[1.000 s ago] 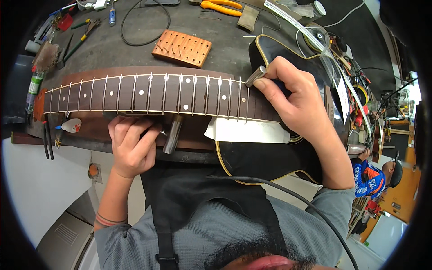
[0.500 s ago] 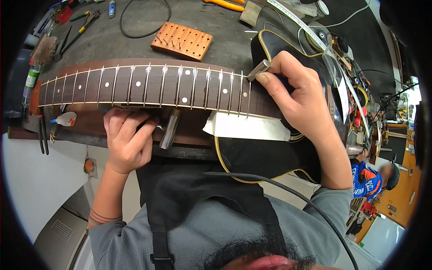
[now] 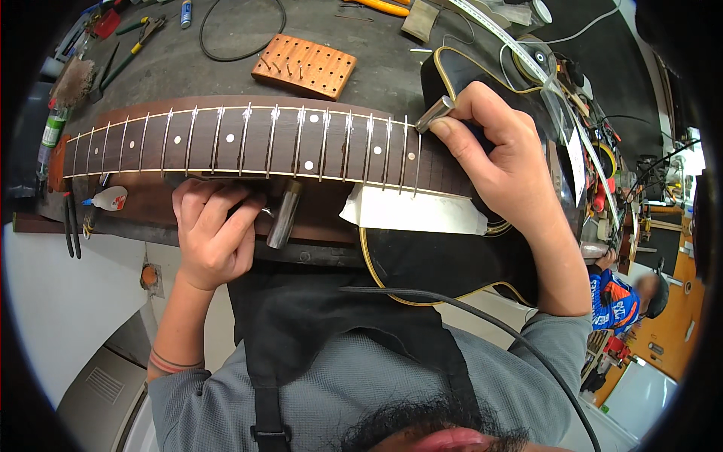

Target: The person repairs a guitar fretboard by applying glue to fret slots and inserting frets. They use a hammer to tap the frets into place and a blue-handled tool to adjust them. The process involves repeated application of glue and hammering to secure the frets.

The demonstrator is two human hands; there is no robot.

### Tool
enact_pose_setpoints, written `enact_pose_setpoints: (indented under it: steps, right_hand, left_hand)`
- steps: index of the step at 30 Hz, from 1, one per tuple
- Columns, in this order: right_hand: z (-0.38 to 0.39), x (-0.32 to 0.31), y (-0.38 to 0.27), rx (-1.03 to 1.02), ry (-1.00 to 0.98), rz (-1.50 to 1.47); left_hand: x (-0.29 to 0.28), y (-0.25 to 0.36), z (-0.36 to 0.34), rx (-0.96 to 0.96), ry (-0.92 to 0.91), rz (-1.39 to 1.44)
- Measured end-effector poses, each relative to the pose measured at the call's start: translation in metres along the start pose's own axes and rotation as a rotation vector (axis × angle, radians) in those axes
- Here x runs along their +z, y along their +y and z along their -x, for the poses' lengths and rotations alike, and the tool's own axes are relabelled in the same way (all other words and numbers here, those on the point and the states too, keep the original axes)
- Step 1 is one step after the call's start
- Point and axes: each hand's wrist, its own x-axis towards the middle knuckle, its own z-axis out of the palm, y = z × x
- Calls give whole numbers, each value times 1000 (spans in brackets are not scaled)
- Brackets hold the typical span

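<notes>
A guitar neck with a dark fretboard (image 3: pixel 251 142), metal frets and round white inlay dots lies across the bench, joined to a black guitar body (image 3: pixel 452 260) with cream edging. My right hand (image 3: pixel 493 143) pinches a short steel cylinder (image 3: pixel 434 114) between thumb and fingers, its lower end at a fret near the body. Below the neck's near edge, my left hand (image 3: pixel 215 230) is closed with curled fingers; what they grip is hidden. Beside those fingers, a thicker metal cylinder (image 3: pixel 284 218) slants out from under the neck. White paper or tape (image 3: pixel 414 211) covers part of the body by the fretboard.
Beyond the neck sits a drilled wooden block (image 3: pixel 305 66) with several pins in it. Pliers (image 3: pixel 139 45), a black cable loop (image 3: pixel 242 30) and a small glue bottle (image 3: pixel 113 199) lie about. A black cable (image 3: pixel 482 316) hangs before my apron. Another person (image 3: pixel 621 301) is at far right.
Hardly anything differs. The steel cylinder and my right hand have shifted very slightly at the fret, and the left hand keeps its place under the neck.
</notes>
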Motion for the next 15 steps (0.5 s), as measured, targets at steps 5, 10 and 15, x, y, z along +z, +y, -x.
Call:
enact_pose_setpoints:
  steps: [5,10,15]
  right_hand:
    - [0,-1,-1,8,-3,-4]
    - [1,0,-1,10,-2,-10]
    - [0,2,0,-6,13,2]
  left_hand:
    - [0,1,0,-3,1,8]
    - [0,0,1,6,17,18]
    - [2,-1,3,7,65,47]
